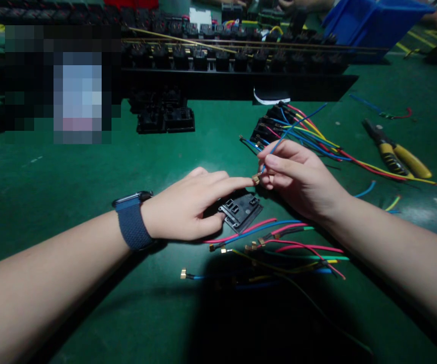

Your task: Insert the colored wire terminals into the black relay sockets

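My right hand (298, 174) pinches a blue wire (278, 144) between thumb and fingers. At the wire's lower end is a brass terminal (256, 179). My left hand (193, 205), with a watch on the wrist, holds a small black plastic housing (240, 212) at its left edge by the thumb. Its index finger reaches out to the brass terminal, at or very near touching it. Slots show in the housing's upper face. The other left fingers are partly hidden behind the hand.
Loose coloured wires (279, 248) with brass terminals lie nearest me. Beyond my right hand sits a cluster of wired black housings (269, 124). Yellow-handled pliers (396, 151) lie at right. More black housings (165, 115), a long black rack (218, 83) and a blue bin (370, 28) stand farther back.
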### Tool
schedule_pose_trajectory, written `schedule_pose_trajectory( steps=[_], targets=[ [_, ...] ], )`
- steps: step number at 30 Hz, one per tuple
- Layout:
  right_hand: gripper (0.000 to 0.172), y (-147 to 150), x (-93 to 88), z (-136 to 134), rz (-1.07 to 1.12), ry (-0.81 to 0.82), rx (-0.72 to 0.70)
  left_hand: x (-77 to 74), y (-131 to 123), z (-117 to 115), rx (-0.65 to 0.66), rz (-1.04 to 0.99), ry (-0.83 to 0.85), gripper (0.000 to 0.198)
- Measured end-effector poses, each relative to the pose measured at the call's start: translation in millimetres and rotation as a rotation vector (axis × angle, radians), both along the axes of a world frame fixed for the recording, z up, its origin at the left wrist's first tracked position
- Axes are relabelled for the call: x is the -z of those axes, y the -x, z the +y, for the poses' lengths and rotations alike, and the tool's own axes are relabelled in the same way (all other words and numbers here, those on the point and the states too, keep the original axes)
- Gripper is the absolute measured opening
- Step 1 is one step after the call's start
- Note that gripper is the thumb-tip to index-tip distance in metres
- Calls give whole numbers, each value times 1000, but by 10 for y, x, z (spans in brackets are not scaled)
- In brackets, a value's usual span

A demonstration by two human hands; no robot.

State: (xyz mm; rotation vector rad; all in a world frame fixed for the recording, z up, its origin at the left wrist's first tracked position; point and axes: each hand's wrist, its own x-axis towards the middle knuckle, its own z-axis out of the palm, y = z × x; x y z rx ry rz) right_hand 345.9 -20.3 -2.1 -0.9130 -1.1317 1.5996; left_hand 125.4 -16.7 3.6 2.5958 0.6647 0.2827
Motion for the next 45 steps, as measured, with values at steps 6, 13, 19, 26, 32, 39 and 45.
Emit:
schedule_pose_trajectory(
  steps=[6, 13, 19, 26, 32, 39, 45],
  targets=[
    [5, 10, -8, 16, 2, 31, 13, 21, -41, 2, -346, 2, -101, 52],
    [15, 23, -35, 15, -7, 46, 20, 36, 7, 51, -389, -85, -73, 46],
    [8, 9, -6, 25, -2, 28, -6, 7, 33, 83, -238, -127, 19, 36],
    [4, 5, 5, 27, -19, 37, -9, -9, 30, 45, -109, -115, 96, 32],
    [9, 8, -7, 37, 9, 44, 1, -36, 44, 48, -18, -138, 129, 40],
    [11, 4, -8, 27, -8, 47, 5, -23, 40, 49, -69, -128, 117, 46],
    [10, -7, -6, 8, -54, 18, -38, 3, 9, 50, -145, -108, 88, 44]
  ],
)
